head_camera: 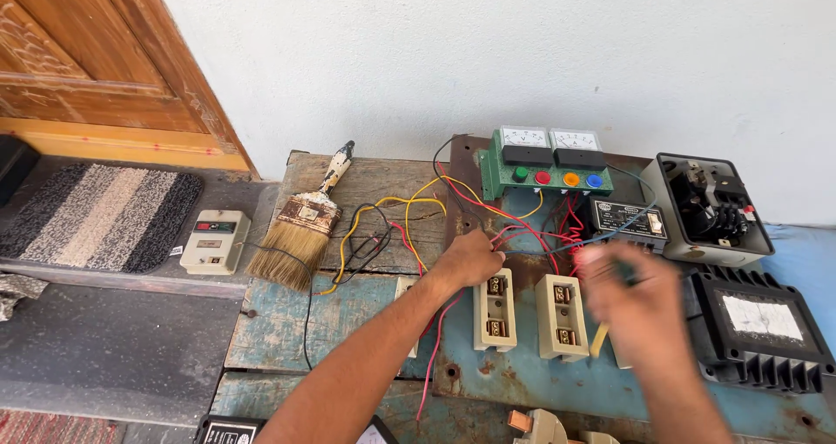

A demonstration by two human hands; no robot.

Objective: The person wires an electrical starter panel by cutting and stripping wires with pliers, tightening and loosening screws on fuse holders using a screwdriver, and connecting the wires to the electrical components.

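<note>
— Well, left hand (470, 259): resting on the rusty metal panel (522, 383), knuckles up, fingers curled down among the red wires (514, 226). Closed on a wire or only touching? Cannot tell, fingertips hidden under the hand.

— And right hand (634, 300)?

— Blurred by motion, raised above the panel, just right of the two cream fuse holders (529, 313). Something dark at the fingertips, perhaps a tool handle, with a yellowish strip below the palm. Fingers seem bent around it, but too blurred to say for sure.

— Around the hands?

— Behind them a green control plate (544, 176) with two white meters (550, 137) and four round buttons: green, red, orange, blue. Further right an open grey starter box (714, 207), and near it a black finned cover (759, 326). On the left, lying on the worn wooden bench (296, 322), a wide paintbrush (300, 226), with yellow and black wires (383, 226) looping beside. On the floor a small cream switch box (214, 241), next to a striped doormat (100, 213), under a wooden door (104, 52).
</note>
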